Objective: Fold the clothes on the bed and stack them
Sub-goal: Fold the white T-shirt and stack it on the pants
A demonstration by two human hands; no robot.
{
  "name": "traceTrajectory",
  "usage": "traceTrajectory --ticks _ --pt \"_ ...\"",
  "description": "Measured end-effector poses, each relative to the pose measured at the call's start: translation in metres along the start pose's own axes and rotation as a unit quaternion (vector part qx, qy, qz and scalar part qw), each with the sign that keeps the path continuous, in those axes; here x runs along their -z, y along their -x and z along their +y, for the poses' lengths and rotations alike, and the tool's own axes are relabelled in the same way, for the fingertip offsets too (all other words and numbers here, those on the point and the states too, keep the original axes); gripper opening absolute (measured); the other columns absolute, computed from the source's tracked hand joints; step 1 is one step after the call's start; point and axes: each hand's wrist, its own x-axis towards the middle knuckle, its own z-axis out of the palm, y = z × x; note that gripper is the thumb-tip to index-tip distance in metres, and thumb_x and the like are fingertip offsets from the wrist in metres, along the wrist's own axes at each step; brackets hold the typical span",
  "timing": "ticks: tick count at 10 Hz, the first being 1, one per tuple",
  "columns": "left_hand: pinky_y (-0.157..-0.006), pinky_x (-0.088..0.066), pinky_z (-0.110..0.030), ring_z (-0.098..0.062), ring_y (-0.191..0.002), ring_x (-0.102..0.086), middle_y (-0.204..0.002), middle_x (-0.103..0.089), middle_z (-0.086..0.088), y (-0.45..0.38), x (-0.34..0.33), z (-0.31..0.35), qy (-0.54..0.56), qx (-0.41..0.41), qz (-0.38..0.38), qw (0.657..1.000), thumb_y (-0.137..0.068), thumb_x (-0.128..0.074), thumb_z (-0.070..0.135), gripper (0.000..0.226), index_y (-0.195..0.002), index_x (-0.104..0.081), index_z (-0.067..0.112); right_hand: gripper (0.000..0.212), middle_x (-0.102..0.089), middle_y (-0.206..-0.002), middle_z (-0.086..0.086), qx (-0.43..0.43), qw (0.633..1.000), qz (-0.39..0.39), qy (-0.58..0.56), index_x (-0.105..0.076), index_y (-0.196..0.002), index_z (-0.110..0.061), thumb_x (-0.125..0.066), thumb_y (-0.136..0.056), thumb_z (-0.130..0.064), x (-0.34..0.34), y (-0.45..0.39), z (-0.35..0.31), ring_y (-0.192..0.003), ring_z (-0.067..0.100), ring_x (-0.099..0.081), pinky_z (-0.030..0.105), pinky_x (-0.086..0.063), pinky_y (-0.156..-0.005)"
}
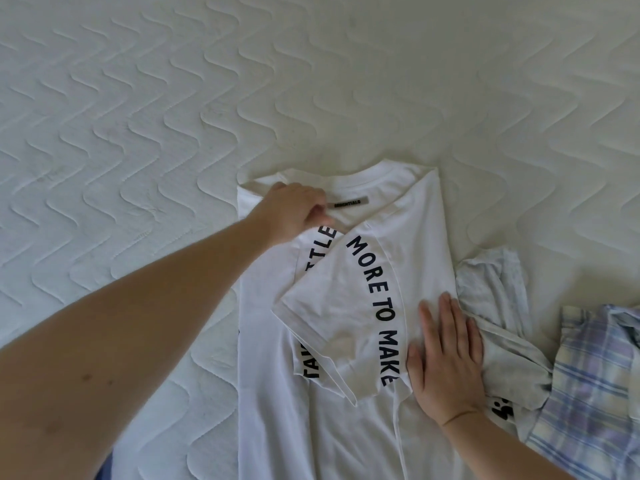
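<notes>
A white T-shirt [408, 237] with curved dark lettering lies on the bed, collar away from me, both sides folded in toward the middle. A sleeve [329, 317] is folded over its chest. My left hand [294, 209] pinches the fabric near the collar, beside the neck label. My right hand [446, 355] presses flat on the shirt's right folded edge, fingers straight.
A pale crumpled garment [498, 296] lies against the shirt's right side, partly under my right hand. A plaid blue and lilac garment [595, 386] is heaped at the right edge. The quilted white mattress [173, 116] stretches to the left and far side.
</notes>
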Motion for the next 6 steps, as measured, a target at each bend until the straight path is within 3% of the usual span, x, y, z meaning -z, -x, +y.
traceTrajectory --ticks 2,4,5,6 --pt "-0.09 -0.028 -0.038 -0.02 -0.101 -0.055 -0.089 -0.058 0.01 0.015 0.038 -0.071 -0.105 0.073 -0.11 0.986 -0.091 -0.061 0.047 0.019 -0.094 -0.058 0.029 0.064 -0.015 -0.161 0.014 0.0 1.0 -0.006 0.002 -0.03 -0.151 -0.014 -0.032 -0.09 -0.035 0.002 0.0 -0.001 -0.149 0.026 -0.015 0.048 -0.013 -0.12" --pt "-0.094 -0.03 -0.038 -0.019 -0.096 -0.058 -0.087 -0.06 0.009 0.012 0.036 -0.075 -0.077 0.132 -0.047 0.987 -0.092 -0.063 0.038 0.013 -0.092 -0.065 0.025 0.064 -0.017 -0.161 0.015 -0.004 1.0 -0.004 0.0 -0.032 -0.15 -0.014 -0.032 -0.09 -0.036 0.002 0.0 -0.002 -0.148 0.027 -0.019 0.048 -0.014 -0.12" --pt "-0.092 -0.035 -0.04 -0.025 -0.099 -0.055 -0.091 -0.056 0.005 0.015 0.027 -0.061 -0.074 0.102 0.022 0.992 -0.087 -0.067 0.033 0.016 -0.096 -0.063 0.021 0.064 -0.016 -0.161 0.014 -0.002 1.0 -0.004 0.0 -0.032 -0.15 -0.014 -0.032 -0.09 -0.036 0.001 0.0 -0.001 -0.149 0.027 -0.018 0.048 -0.014 -0.12" --pt "-0.09 -0.038 -0.041 -0.031 -0.099 -0.055 -0.1 -0.061 -0.006 0.013 0.019 -0.029 -0.013 0.029 0.112 0.993 -0.083 -0.064 0.015 0.022 -0.105 -0.063 0.014 0.064 -0.014 -0.162 0.014 -0.001 1.0 -0.004 -0.001 -0.031 -0.15 -0.014 -0.033 -0.09 -0.035 0.001 -0.001 0.0 -0.149 0.026 -0.015 0.048 -0.014 -0.12"
